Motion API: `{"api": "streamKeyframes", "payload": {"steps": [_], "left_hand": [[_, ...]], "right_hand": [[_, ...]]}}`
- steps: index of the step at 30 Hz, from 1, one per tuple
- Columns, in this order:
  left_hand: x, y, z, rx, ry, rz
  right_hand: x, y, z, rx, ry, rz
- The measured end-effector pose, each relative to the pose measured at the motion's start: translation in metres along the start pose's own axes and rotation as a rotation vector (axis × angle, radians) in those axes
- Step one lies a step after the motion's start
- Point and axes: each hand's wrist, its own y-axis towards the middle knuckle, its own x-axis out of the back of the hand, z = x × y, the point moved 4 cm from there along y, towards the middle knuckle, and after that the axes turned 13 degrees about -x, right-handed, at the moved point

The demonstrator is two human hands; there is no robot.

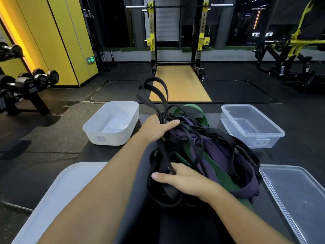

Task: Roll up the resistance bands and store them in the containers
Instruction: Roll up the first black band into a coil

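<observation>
Site condition: a black mat (105, 152) is serving as the work surface, with gym racks and dumbbells standing well behind it.

Main item: the resistance bands (214, 155) are lying in one tangled heap in the middle of the mat, between the two containers. Purple, green (193, 108) and black strands are crossing over each other. No band is showing as a finished roll.

Containers: a white tub (112, 138) is sitting at the far left of the heap and a clear box (255, 141) at the far right. Both are standing open and neither is holding a band. A white lid (58, 191) is lying near left and a clear lid (299, 194) near right, both off their containers.

Hands: the left hand (156, 127) is gripping several black band loops (140, 95) at the far edge of the heap, and the loops are rising clear above the fist. The right hand (184, 180) is resting on the near end of the heap with the thumb lying straight. Its fingers are buried among black strands, so it cannot be told whether they are closing round anything.

Assessment: the task is judged to be at its very start. The step in hand appears to be separating a black band from the tangle. Untangling, rolling every band and placing the rolls in the containers are all remaining.
</observation>
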Motion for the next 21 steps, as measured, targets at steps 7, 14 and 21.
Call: {"api": "streamKeyframes", "payload": {"steps": [7, 14, 21], "left_hand": [[-0.006, -0.018, 0.040, 0.366, 0.136, 0.021], [-0.001, -0.061, 0.052, 0.300, 0.043, 0.016], [0.000, -0.060, 0.070, 0.325, 0.150, 0.042]], "right_hand": [[-0.001, 0.007, -0.004, 0.016, 0.010, -0.180], [-0.018, 0.002, 0.020, 0.078, 0.066, -0.105], [-0.025, -0.025, 0.010, 0.025, -0.417, -0.066]]}}
